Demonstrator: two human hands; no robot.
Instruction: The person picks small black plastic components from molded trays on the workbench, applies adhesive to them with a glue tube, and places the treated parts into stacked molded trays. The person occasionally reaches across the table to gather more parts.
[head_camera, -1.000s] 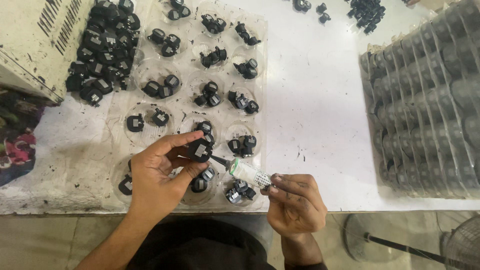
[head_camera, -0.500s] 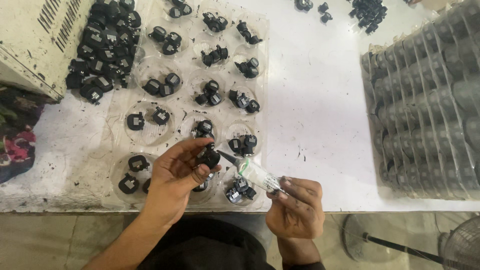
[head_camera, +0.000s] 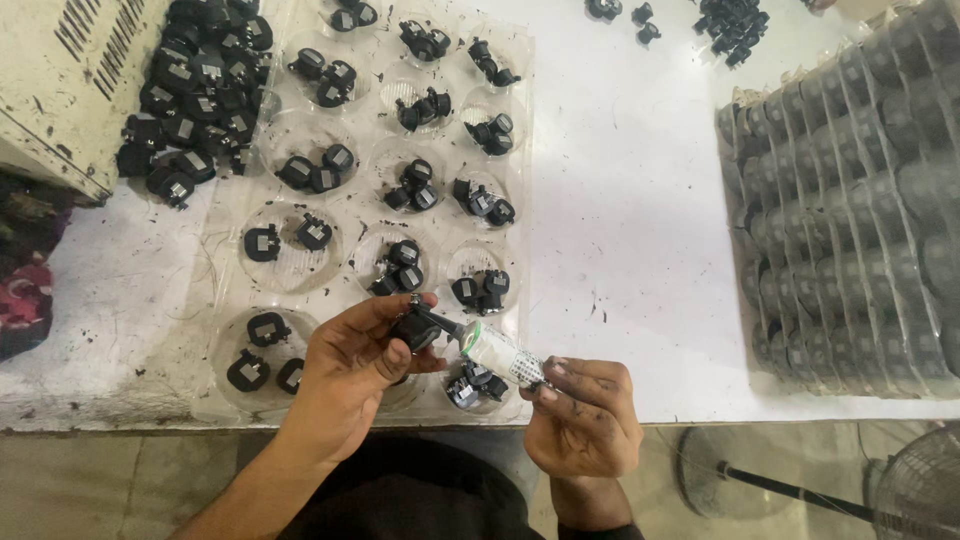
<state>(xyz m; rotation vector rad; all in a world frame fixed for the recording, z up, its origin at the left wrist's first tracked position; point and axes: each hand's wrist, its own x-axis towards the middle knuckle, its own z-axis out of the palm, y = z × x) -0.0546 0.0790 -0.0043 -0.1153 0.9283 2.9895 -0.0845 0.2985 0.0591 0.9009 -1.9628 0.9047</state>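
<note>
My left hand pinches a small black plastic part above the near edge of a clear blister tray. My right hand grips a small glue tube with a green collar. Its thin nozzle touches the black part. The tray's round cups each hold two or three of the same black parts.
A loose heap of black parts lies at the back left beside a cream metal box. Stacked clear trays of dark parts fill the right side. More parts lie at the far edge. A fan stand is on the floor.
My left hand has drawn the black part slightly nearer and to the right. The tube in my right hand has tilted so its nozzle meets the part.
</note>
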